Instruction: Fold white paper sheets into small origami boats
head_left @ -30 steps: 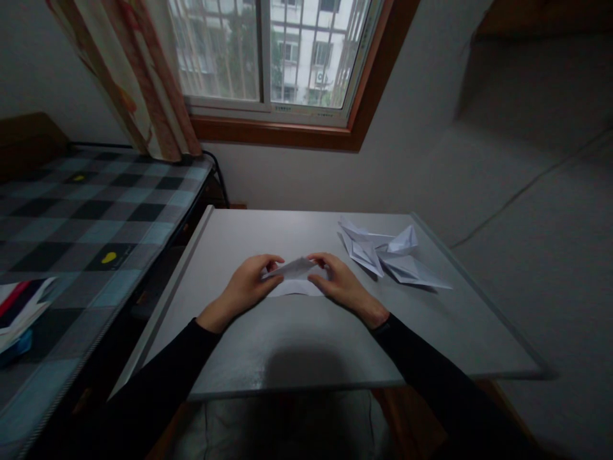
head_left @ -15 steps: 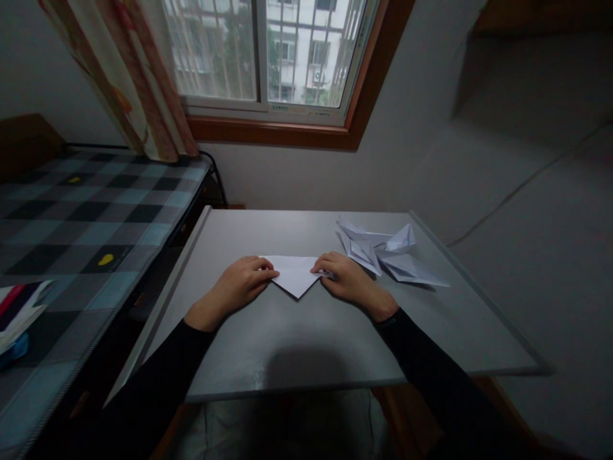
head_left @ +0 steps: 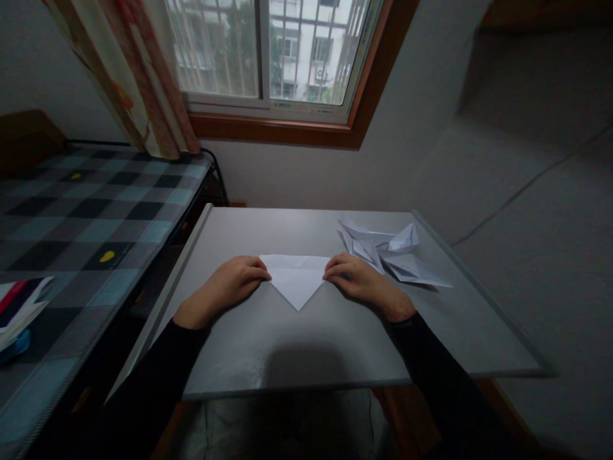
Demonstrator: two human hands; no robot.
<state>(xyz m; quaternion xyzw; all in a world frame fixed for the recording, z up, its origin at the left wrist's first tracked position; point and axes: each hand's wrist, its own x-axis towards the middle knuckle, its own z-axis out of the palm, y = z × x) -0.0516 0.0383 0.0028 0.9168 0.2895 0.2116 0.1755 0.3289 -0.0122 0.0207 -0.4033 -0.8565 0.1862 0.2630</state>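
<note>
A folded sheet of white paper point(head_left: 297, 279) lies on the white table point(head_left: 249, 348), its point towards me and a straight edge at the back. A crease runs across it near the back edge. My left hand point(head_left: 238, 279) pinches the paper's left side, fingers closed at the edge. On the opposite side, my right hand point(head_left: 357, 281) grips the right edge between thumb and fingers. Both fingertips rest low, close to the tabletop. Just beyond my right hand are several folded white paper shapes point(head_left: 393, 252), partly overlapping.
To the left stands a bed point(head_left: 96, 223) with a checked cover, with papers point(head_left: 22, 306) and a blue item point(head_left: 16, 345) on it. A window point(head_left: 268, 57) with a curtain point(head_left: 148, 83) is behind the table. A cable point(head_left: 522, 191) runs along the right wall.
My hands have moved farther apart, out to the paper's side corners. More of the paper shows, and its point now reaches slightly closer to me.
</note>
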